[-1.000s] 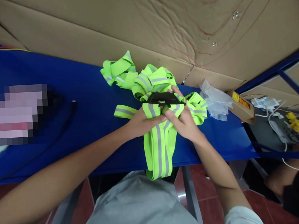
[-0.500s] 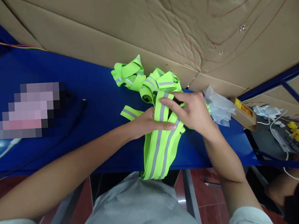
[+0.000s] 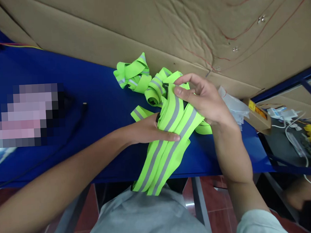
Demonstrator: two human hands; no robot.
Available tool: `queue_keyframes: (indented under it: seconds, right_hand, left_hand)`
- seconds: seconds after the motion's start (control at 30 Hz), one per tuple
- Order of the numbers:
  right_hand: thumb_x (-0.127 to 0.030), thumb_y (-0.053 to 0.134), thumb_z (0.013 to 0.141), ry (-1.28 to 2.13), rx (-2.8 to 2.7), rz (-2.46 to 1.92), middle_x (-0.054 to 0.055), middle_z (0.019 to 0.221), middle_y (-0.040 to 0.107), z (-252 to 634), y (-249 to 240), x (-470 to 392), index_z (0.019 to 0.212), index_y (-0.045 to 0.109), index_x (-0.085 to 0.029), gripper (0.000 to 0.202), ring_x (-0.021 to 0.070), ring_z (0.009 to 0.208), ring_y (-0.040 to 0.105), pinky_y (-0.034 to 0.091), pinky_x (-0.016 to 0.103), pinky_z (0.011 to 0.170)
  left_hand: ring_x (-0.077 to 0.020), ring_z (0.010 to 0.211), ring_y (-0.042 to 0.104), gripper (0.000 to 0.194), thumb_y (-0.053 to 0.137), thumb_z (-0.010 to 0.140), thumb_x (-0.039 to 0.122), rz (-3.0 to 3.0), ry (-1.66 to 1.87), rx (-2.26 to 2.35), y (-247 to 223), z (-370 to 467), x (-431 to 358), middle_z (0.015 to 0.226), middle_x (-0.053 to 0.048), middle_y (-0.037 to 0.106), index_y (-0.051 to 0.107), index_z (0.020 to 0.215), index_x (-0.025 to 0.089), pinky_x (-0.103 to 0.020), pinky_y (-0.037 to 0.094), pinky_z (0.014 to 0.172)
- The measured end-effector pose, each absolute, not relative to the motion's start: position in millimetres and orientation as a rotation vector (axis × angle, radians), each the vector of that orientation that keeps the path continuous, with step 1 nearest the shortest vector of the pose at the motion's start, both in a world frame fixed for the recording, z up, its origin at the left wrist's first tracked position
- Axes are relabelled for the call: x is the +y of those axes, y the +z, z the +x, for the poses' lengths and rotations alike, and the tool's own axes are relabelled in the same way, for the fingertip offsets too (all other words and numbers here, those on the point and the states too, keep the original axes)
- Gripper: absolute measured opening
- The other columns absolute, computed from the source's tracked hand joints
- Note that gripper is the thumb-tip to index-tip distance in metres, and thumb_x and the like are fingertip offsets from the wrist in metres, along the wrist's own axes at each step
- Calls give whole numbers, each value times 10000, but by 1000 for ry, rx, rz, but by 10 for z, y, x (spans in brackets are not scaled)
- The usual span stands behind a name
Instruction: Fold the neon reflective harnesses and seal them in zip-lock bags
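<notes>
A folded bundle of neon yellow-green reflective straps [image 3: 163,158], each with a grey stripe, spans both hands and hangs over the table's front edge toward my lap. My left hand [image 3: 156,128] is wrapped round the middle of the bundle, thumb across the top and the other fingers hidden beneath. At the upper end, my right hand [image 3: 204,98] pinches the straps between thumb and fingers, where a dark piece shows. Behind the hands lie more loosely coiled reflective straps [image 3: 134,74]. One loose strap end [image 3: 141,113] sticks out beyond my left wrist.
Blue table [image 3: 101,84] backed by a brown cardboard panel [image 3: 93,26]. Right of my hands lie a clear plastic bag [image 3: 234,107] and a small cardboard box [image 3: 258,116]. A black cable [image 3: 77,122] runs along the left. Part of another person's arm [image 3: 302,194] shows at lower right.
My right hand has risen slightly and pulled the upper end of the bundle up and right. The straps now lie flatter and more slanted, their lower end swung left.
</notes>
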State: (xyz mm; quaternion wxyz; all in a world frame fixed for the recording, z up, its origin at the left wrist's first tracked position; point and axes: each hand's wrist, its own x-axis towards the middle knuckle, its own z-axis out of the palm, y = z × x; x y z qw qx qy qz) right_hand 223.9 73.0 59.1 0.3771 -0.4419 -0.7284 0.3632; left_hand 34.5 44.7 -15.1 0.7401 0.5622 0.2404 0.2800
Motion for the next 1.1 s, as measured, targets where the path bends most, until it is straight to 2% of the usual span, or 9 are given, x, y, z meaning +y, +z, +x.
queue_keyframes:
  seconds: [0.1, 0.27, 0.33, 0.4, 0.5, 0.73, 0.9, 1.0, 1.1]
  right_hand:
    - [-571, 760, 913, 900, -1969, -1104, 2, 908, 699, 2269, 556, 742, 1035, 726, -244, 350, 154, 798, 626, 492, 285, 695]
    - [-604, 481, 1068, 687, -2339, -1031, 23, 765, 638, 2281, 599, 676, 742, 679, -203, 553, 163, 797, 614, 489, 314, 796]
    - [-623, 475, 1063, 722, -2530, -982, 36, 828, 677, 2262, 618, 623, 846, 711, -199, 531, 176, 818, 633, 500, 325, 813]
    - [-626, 593, 1009, 673, -2589, -975, 78, 1096, 743, 2232, 596, 588, 1118, 734, -202, 460, 230, 1022, 678, 522, 362, 922]
    - [-576, 726, 937, 566, -2496, -1030, 106, 1376, 696, 2187, 516, 593, 1376, 662, -216, 571, 295, 1256, 646, 506, 434, 1078]
    - [-529, 777, 910, 379, -2315, -1064, 97, 1288, 725, 2199, 590, 595, 1371, 702, -225, 557, 293, 1222, 661, 510, 444, 1086]
    - [-572, 727, 937, 616, -2182, -1085, 37, 984, 753, 2231, 800, 471, 1046, 781, -198, 394, 208, 935, 686, 556, 341, 860]
    - [-665, 677, 931, 840, -2077, -1155, 6, 771, 689, 2231, 856, 433, 824, 736, -180, 500, 161, 774, 645, 513, 270, 674]
    - [-733, 670, 895, 1030, -1990, -1201, 7, 736, 679, 2237, 852, 444, 779, 715, -180, 566, 150, 723, 636, 489, 252, 604]
  left_hand:
    - [-251, 1022, 787, 311, 833, 869, 319, 1251, 591, 399, -173, 345, 427, 1093, -97, 822, 758, 1119, 149, -388, 642, 930]
    - [-249, 1096, 772, 275, 750, 948, 340, 1394, 601, 341, -183, 321, 479, 1173, -111, 813, 785, 1139, 145, -345, 632, 940]
    - [-253, 1107, 766, 280, 781, 924, 338, 1417, 663, 326, -203, 318, 514, 1156, -100, 818, 790, 1136, 156, -352, 626, 956]
    - [-258, 1097, 767, 269, 823, 884, 323, 1372, 720, 320, -221, 322, 539, 1097, -83, 827, 799, 1102, 168, -373, 619, 981]
    - [-271, 1043, 784, 242, 845, 865, 302, 1214, 691, 338, -216, 325, 545, 1028, -90, 830, 813, 1060, 161, -410, 615, 994]
    - [-292, 1111, 772, 280, 828, 885, 341, 1202, 538, 318, -155, 287, 520, 1097, -113, 826, 812, 1102, 165, -427, 602, 1019]
    - [-246, 1067, 772, 268, 715, 977, 386, 1574, 552, 358, -99, 270, 520, 1102, -106, 818, 801, 1074, 151, -349, 609, 959]
    - [-216, 999, 783, 267, 693, 995, 388, 1610, 562, 387, -10, 265, 498, 1054, -86, 827, 798, 1055, 150, -288, 617, 880]
    - [-215, 1047, 779, 241, 711, 983, 361, 1607, 531, 388, 23, 272, 470, 1099, -80, 825, 790, 1087, 159, -278, 613, 899]
